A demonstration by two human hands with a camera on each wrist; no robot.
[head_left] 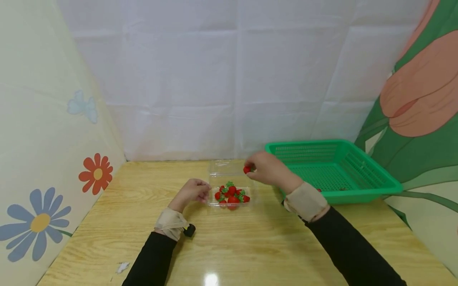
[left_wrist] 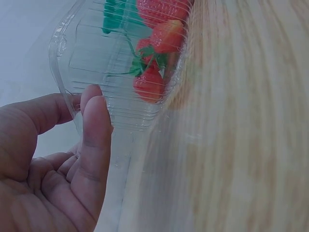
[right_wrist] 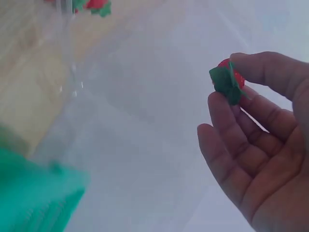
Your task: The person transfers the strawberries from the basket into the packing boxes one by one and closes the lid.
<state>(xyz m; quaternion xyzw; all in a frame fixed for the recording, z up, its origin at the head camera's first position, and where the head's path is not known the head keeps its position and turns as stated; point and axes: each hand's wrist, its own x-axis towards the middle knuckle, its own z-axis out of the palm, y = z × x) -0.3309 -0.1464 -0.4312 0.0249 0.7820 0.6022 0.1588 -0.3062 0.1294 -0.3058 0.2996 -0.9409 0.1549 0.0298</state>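
White sheet [head_left: 179, 79] backs the setup. Wood table [head_left: 257, 246] carries everything. Green basket [head_left: 358, 196] sits at the right, on the right hand's side, likely to keep it within easy reach; a few small red bits show inside, too small to identify.

Clear plastic box [left_wrist: 87, 53] is mid-table, left of the basket, lid [head_left: 225, 167] folded back toward the sheet, which leaves the top accessible.

Left hand [head_left: 194, 191]: thumb and finger pinch the box's left edge, probably to steady it, since thin plastic should slide easily.

Right hand [head_left: 266, 169]: thumb and fingertips narrowed on one strawberry [head_left: 247, 169], other fingers loosely bent. It's above the table near the lid, between box and basket. Light grip, presumably enough for something that small.

Other strawberries [head_left: 232, 202] lie piled in the box, green leaves at mixed angles.
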